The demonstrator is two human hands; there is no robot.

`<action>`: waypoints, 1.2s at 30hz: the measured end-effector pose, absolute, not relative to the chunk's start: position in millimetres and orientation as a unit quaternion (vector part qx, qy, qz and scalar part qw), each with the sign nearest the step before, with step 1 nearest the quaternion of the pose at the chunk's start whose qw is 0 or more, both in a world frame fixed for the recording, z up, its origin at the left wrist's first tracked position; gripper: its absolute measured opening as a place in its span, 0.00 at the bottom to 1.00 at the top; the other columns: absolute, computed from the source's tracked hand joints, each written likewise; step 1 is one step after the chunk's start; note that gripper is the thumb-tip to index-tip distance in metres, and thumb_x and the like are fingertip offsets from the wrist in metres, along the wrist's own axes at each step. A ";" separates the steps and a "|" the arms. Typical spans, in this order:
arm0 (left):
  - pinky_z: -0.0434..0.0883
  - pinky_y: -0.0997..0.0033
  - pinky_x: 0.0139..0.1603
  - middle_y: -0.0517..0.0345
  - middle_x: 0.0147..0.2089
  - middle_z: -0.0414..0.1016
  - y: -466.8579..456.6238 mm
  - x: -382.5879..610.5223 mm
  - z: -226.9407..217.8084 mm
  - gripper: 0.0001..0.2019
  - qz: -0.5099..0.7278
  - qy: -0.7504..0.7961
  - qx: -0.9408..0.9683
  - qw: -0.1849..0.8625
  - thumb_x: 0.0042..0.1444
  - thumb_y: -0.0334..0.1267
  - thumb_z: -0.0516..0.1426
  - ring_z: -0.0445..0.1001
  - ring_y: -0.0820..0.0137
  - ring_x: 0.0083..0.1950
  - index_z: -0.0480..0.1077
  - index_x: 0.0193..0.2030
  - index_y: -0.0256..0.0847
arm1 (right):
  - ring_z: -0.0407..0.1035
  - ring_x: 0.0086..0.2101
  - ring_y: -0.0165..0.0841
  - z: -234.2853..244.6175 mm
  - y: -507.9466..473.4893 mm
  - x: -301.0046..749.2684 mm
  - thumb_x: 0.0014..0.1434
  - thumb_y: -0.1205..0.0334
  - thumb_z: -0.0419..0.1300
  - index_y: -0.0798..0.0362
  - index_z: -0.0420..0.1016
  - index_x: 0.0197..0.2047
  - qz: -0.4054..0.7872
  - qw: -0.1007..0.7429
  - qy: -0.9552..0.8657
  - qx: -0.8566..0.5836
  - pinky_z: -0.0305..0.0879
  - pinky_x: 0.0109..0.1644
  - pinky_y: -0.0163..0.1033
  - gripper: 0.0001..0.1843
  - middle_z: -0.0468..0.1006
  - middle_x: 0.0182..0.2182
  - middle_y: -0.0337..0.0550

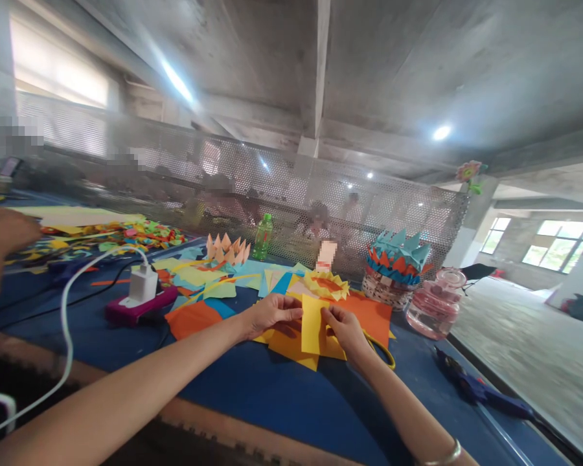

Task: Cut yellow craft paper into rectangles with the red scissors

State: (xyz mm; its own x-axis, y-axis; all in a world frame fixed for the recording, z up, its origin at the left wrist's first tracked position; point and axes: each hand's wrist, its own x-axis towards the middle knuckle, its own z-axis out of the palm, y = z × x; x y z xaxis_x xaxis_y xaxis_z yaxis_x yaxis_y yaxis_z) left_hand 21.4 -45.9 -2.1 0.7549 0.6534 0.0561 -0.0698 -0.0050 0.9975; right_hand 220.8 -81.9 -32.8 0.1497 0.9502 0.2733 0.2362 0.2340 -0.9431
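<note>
Between my two hands a yellow paper rectangle is held upright above the table. My left hand grips its left edge with thumb and fingers. My right hand pinches the right edge. Under and behind it lie more yellow sheets and a large orange sheet. A yellow paper ring with pointed petals sits just beyond my hands. Partly hidden by my right hand are scissors with a yellow handle.
A purple power strip with a white charger stands left. Rightward are a paper-decorated basket, a pink bottle and a blue glue gun. A green bottle and paper scraps lie farther back. Another person's arm enters at left.
</note>
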 end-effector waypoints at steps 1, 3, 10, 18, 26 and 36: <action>0.71 0.70 0.35 0.49 0.41 0.77 -46.2 21.6 -1.8 0.20 0.270 0.225 0.657 0.667 0.45 0.46 0.64 0.76 0.67 0.38 0.73 0.42 0.35 | 0.58 0.21 0.25 -32.6 -82.1 221.0 0.43 0.38 0.60 0.54 0.64 0.21 0.325 0.547 -0.563 -0.526 0.57 0.24 0.32 0.25 0.64 0.18 0.34; 0.71 0.71 0.35 0.50 0.40 0.77 -46.2 21.9 -1.6 0.19 0.268 0.227 0.656 0.668 0.44 0.46 0.64 0.76 0.67 0.38 0.73 0.41 0.35 | 0.58 0.21 0.26 -32.4 -82.4 221.1 0.43 0.38 0.60 0.54 0.64 0.21 0.324 0.547 -0.562 -0.529 0.57 0.24 0.32 0.25 0.64 0.18 0.34; 0.72 0.68 0.37 0.51 0.39 0.77 -42.7 22.8 -4.9 0.20 0.268 0.229 0.658 0.666 0.44 0.47 0.64 0.76 0.67 0.37 0.73 0.42 0.36 | 0.58 0.21 0.26 -33.5 -83.0 220.5 0.43 0.38 0.60 0.53 0.63 0.21 0.328 0.548 -0.558 -0.530 0.59 0.24 0.32 0.25 0.64 0.18 0.34; 0.73 0.66 0.37 0.52 0.35 0.77 -39.9 25.8 -8.3 0.18 0.276 0.263 0.659 0.648 0.43 0.47 0.64 0.76 0.68 0.34 0.74 0.37 0.35 | 0.56 0.20 0.25 -31.6 -82.8 219.9 0.43 0.40 0.60 0.53 0.61 0.18 0.319 0.539 -0.568 -0.534 0.57 0.24 0.31 0.24 0.61 0.17 0.32; 0.72 0.70 0.35 0.54 0.34 0.77 -41.4 23.6 -5.9 0.18 0.282 0.233 0.645 0.671 0.43 0.46 0.64 0.75 0.70 0.34 0.74 0.38 0.36 | 0.57 0.20 0.25 -32.4 -81.1 221.2 0.42 0.40 0.61 0.54 0.63 0.18 0.331 0.550 -0.553 -0.530 0.57 0.23 0.31 0.24 0.64 0.16 0.34; 0.70 0.72 0.30 0.57 0.26 0.75 -41.3 24.7 -4.9 0.17 0.291 0.269 0.664 0.634 0.41 0.47 0.65 0.73 0.72 0.27 0.69 0.26 0.36 | 0.58 0.20 0.26 -32.3 -82.4 217.9 0.42 0.39 0.60 0.54 0.64 0.18 0.337 0.551 -0.563 -0.515 0.58 0.23 0.32 0.24 0.64 0.16 0.34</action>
State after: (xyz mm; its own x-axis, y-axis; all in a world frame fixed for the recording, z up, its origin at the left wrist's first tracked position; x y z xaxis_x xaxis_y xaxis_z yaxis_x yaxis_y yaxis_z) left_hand 24.7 -41.3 -4.9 0.6855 0.7267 0.0452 -0.0126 -0.0502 0.9987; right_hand 217.9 -82.4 -32.3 0.1376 0.9519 0.2736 0.2077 0.2424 -0.9477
